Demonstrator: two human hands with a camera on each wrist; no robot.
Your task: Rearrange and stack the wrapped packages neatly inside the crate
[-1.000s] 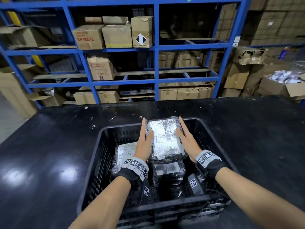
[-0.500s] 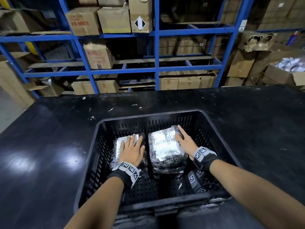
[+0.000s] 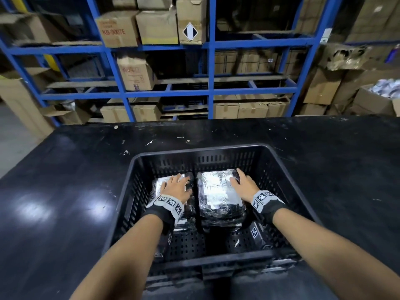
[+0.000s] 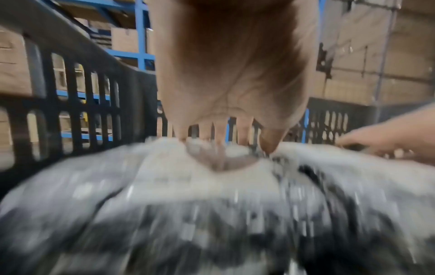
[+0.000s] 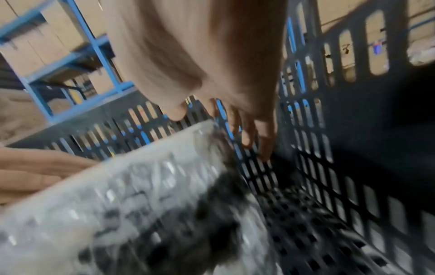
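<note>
A black slotted crate (image 3: 194,149) stands on the black table. Inside it, two stacks of shiny plastic-wrapped packages lie side by side. My left hand (image 3: 176,187) rests flat, fingers spread, on the left package (image 3: 159,182). In the left wrist view its straight fingertips (image 4: 223,134) touch the wrap (image 4: 188,186). My right hand (image 3: 244,185) lies against the right edge of the right package (image 3: 216,191), which sits on a darker wrapped package (image 3: 223,215). In the right wrist view its fingers (image 5: 249,137) point down between that package (image 5: 129,195) and the crate wall (image 5: 353,130).
The crate floor (image 3: 190,243) near me is bare perforated plastic. The table (image 3: 65,191) stretches dark and glossy on both sides of the crate. Behind it stand blue racks (image 3: 208,89) with cardboard boxes, and more boxes (image 3: 376,100) are piled at the right.
Both hands lowered the right package onto its stack. My left hand then let go and moved onto the left package. My right hand stayed at the right package's edge.
</note>
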